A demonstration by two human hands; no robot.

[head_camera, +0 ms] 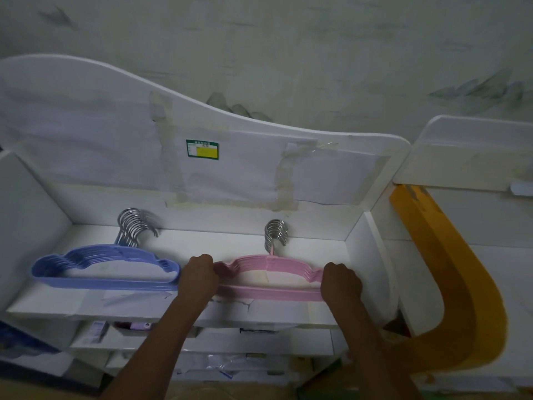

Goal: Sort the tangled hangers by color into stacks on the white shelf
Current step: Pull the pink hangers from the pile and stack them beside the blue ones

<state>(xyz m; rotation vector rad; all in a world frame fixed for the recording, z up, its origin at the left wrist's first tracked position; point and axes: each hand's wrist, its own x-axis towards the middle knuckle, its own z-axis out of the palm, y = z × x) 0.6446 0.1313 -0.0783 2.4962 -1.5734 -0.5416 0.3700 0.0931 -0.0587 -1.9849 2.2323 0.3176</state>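
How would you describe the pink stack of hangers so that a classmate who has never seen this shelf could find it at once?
Start at the white shelf below the curved white backboard with the green and yellow sticker. Two hanger stacks lie on it side by side; take the right one, the pink stack, gripped at its ends by the left hand and right hand. Its neighbour, the blue stack, lies untouched.

- Both bare forearms are reaching forward and up from the bottom edge, running roughly side by side and drawing a little closer toward the wrists.
- The left hand (199,274) is curling into a fist — knuckles facing up, fingers tucked under and out of sight.
- The right hand (341,281) is curling the same way, knuckles up, level with the left and well apart from it.
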